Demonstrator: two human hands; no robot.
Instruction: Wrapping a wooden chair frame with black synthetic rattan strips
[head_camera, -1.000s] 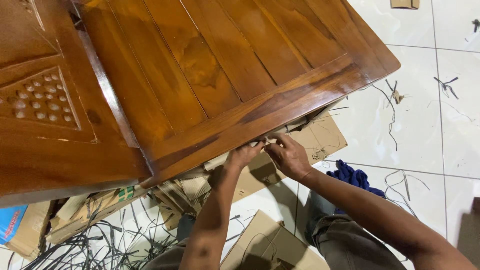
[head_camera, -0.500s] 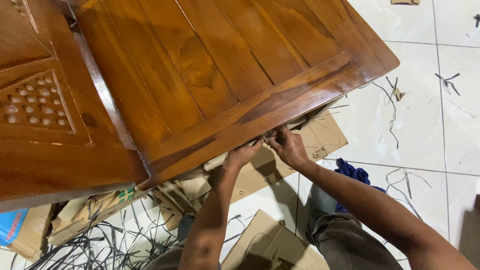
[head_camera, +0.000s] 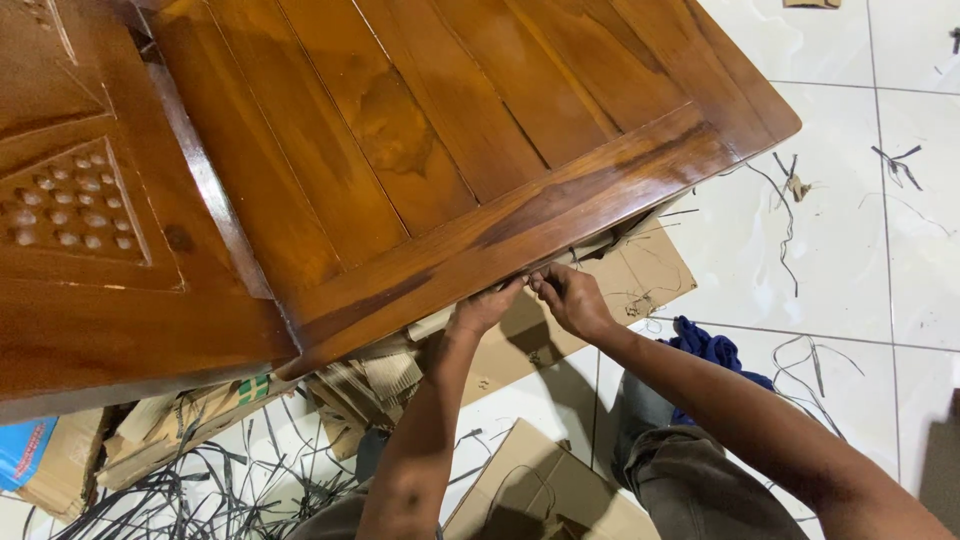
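Note:
A large varnished wooden door panel (head_camera: 430, 140) lies flat over cardboard, its near edge facing me. My left hand (head_camera: 485, 308) reaches to that edge with its fingertips tucked under the wood, touching cardboard wrapping (head_camera: 440, 322) there. Right beside it, my right hand (head_camera: 572, 298) has its fingers pinched together at the same spot under the edge, on something small that I cannot make out. The two hands almost touch.
A second carved wooden panel (head_camera: 80, 210) lies at the left. Flattened cardboard (head_camera: 640, 275) and torn pieces (head_camera: 370, 385) sit beneath. Black strapping strips (head_camera: 210, 490) litter the white tiled floor (head_camera: 870, 260). A blue cloth (head_camera: 705, 350) lies by my knee (head_camera: 680, 480).
My right hand moved up from below the panel edge to the edge itself and closed its fingers there. The left hand has hardly moved.

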